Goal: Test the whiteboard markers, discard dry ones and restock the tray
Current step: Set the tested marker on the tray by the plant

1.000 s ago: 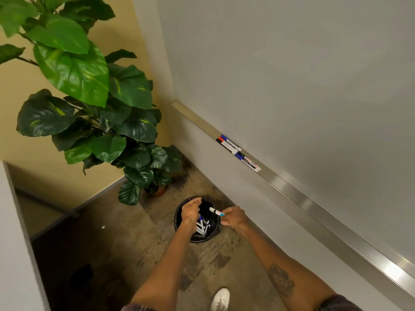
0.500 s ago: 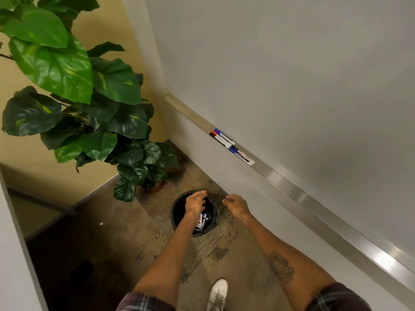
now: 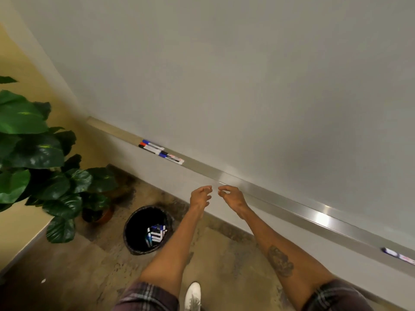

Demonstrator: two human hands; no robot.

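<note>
The plant [image 3: 33, 153] stands at far left; beside it, on the floor, the bin [image 3: 137, 249] holds discarded markers [image 3: 156, 234]. A group of markers [image 3: 160, 151] lies on the left part of the tray [image 3: 292, 204] under the whiteboard [image 3: 247, 75]. Below the tray, the left hand [image 3: 199, 196] and right hand [image 3: 232, 197] hang close together, fingers loosely curled and gripping nothing, and one more marker [image 3: 397, 254] lies on the tray at far right.

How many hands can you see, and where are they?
2. The left hand and the right hand are side by side with a small gap between their fingertips, in front of the whiteboard tray. Both hold nothing. No others show.
</note>
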